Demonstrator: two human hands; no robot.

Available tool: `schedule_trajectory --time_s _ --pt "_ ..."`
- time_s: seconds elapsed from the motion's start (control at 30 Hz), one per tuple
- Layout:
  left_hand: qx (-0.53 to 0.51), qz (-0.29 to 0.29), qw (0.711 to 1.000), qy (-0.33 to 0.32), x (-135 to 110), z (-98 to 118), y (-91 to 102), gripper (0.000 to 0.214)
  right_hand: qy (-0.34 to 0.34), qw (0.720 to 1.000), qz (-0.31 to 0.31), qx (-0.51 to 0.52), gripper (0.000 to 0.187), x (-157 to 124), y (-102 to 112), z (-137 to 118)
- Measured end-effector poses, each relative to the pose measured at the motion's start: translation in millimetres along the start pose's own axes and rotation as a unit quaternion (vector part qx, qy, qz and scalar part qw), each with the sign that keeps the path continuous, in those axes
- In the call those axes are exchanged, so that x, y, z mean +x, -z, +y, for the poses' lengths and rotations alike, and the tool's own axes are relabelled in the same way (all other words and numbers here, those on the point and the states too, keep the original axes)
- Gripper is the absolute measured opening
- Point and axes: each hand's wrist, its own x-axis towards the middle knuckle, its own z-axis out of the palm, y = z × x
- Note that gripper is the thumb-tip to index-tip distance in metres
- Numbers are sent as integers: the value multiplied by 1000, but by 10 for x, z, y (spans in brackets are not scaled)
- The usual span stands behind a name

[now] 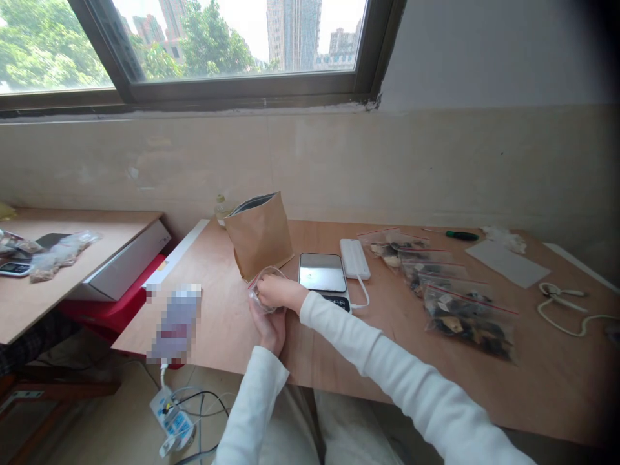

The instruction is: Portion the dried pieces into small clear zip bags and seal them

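My left hand (269,328) is wrapped round a small clear zip bag (252,296), holding it up over the table's front part. Into the mouth of this bag reaches my right hand (272,290), its fingers curled; whatever they grip is hidden. Just behind both hands an open brown paper pouch (261,232) stands upright. A small digital scale (323,274) with a shiny, bare top lies to the right of my right hand, its display partly behind my sleeve.
A white power bank (355,258) with a cable lies beside the scale. Filled zip bags (469,326) overlap on the right. Behind them are a green-handled screwdriver (461,236) and white paper (507,261). A blurred-out device (175,326) lies left, a power strip (173,416) below.
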Motion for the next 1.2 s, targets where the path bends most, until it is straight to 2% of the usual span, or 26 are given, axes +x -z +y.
schedule_trajectory --time_s 0.17,0.3,0.5,0.73,0.97,1.2 --pt "16 10 999 -28 1 -6 32 47 -20 995 -84 44 35 24 110 90" --pt "17 16 1000 -16 13 -12 40 49 -39 993 -90 62 34 -3 102 49" --pt "27 10 1000 3 0 -14 7 53 -41 993 -52 93 28 -66 60 48" --pt "47 -23 998 -29 -19 -14 -33 51 -7 989 -16 150 23 -163 109 178" --pt "70 -21 997 -26 -26 -15 -14 50 17 962 40 269 27 -311 159 305" --pt "80 -11 996 -42 -45 -5 -139 48 34 921 138 363 26 -436 466 544"
